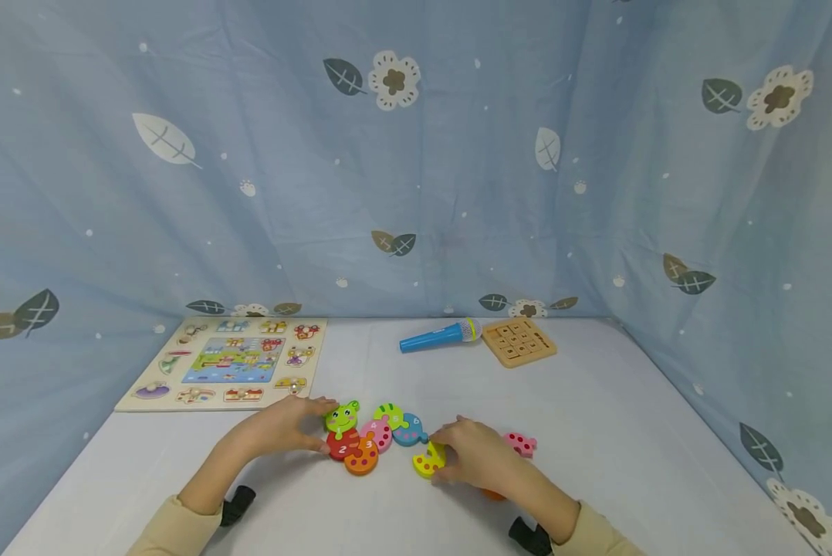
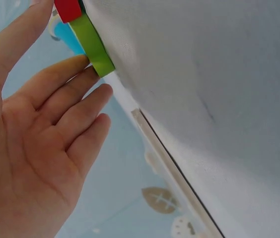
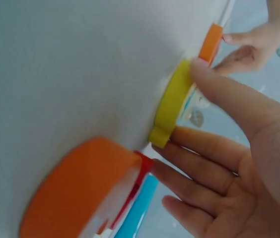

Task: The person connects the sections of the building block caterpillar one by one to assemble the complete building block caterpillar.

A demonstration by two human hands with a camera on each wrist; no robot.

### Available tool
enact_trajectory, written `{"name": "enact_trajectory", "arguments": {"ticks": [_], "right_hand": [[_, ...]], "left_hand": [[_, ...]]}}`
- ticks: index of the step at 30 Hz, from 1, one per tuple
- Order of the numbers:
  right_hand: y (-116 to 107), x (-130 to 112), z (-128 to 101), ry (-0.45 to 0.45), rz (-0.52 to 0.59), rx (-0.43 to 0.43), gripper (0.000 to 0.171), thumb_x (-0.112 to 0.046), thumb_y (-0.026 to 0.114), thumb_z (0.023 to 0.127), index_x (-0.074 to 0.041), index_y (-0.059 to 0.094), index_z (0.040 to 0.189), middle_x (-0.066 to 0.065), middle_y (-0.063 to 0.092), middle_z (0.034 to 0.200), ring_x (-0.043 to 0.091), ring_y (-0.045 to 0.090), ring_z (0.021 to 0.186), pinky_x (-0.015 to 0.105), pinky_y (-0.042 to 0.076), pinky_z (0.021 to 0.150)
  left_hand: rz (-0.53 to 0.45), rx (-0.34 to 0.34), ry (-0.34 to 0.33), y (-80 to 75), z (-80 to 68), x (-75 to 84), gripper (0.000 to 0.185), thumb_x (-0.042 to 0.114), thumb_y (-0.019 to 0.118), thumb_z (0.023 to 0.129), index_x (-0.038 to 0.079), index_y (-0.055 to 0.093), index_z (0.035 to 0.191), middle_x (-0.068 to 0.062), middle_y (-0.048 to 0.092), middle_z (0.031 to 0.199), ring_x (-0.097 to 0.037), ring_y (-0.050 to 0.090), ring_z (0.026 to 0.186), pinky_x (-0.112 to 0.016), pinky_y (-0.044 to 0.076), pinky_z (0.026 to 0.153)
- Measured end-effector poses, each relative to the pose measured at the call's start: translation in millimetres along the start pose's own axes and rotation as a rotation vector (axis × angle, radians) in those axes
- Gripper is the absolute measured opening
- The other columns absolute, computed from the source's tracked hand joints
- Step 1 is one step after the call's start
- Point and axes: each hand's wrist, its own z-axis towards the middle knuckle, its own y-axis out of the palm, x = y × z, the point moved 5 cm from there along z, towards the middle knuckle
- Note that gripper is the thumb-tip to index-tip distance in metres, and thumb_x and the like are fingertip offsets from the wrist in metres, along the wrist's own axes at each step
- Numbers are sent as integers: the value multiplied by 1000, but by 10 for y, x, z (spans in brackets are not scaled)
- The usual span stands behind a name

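A chain of numbered caterpillar puzzle pieces lies on the white table [image 1: 596, 432]: a green head piece [image 1: 342, 418], then red [image 1: 338, 447], orange [image 1: 362, 457], pink [image 1: 377, 432], green [image 1: 390, 415] and blue [image 1: 410, 431]. My left hand [image 1: 316, 426] lies flat with straight fingers against the green head piece [image 2: 93, 47], its thumb by the red piece [image 2: 68, 9]. My right hand [image 1: 445, 455] pinches a yellow piece [image 1: 428, 462] between thumb and fingers [image 3: 199, 144], just right of the blue piece. The same yellow piece [image 3: 172, 106] shows edge-on in the right wrist view.
A pink spotted piece [image 1: 522, 443] lies right of my right hand, and an orange piece [image 3: 80, 188] sits under its palm. At the back are a wooden peg puzzle board [image 1: 228, 361], a blue toy microphone [image 1: 438, 337] and a wooden number board [image 1: 519, 340]. Blue leaf-print curtain surrounds the table.
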Motion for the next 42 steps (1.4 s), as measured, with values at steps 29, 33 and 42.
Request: {"name": "enact_trajectory", "arguments": {"ticks": [29, 33, 42], "right_hand": [[-92, 116, 161, -154, -26, 43, 51, -26, 86, 72, -2, 71, 114, 3, 70, 111, 18, 63, 108, 46, 36, 108], [-108, 131, 181, -141, 1, 35, 50, -25, 86, 72, -3, 70, 114, 3, 70, 113, 17, 63, 110, 44, 35, 109], [-129, 116, 202, -153, 20, 46, 48, -24, 85, 73, -5, 71, 115, 2, 69, 114, 16, 63, 110, 44, 36, 109]], "left_hand": [[-5, 12, 7, 34, -22, -2, 72, 38, 78, 77, -2, 55, 133, -20, 51, 138, -40, 45, 129, -54, 36, 105], [-7, 16, 8, 36, -16, -5, 73, 39, 78, 78, -2, 55, 134, -20, 51, 138, -40, 45, 129, -54, 37, 105], [6, 16, 4, 22, -7, 12, 73, 40, 77, 78, 0, 55, 134, -19, 52, 138, -40, 45, 128, -54, 37, 104]]}}
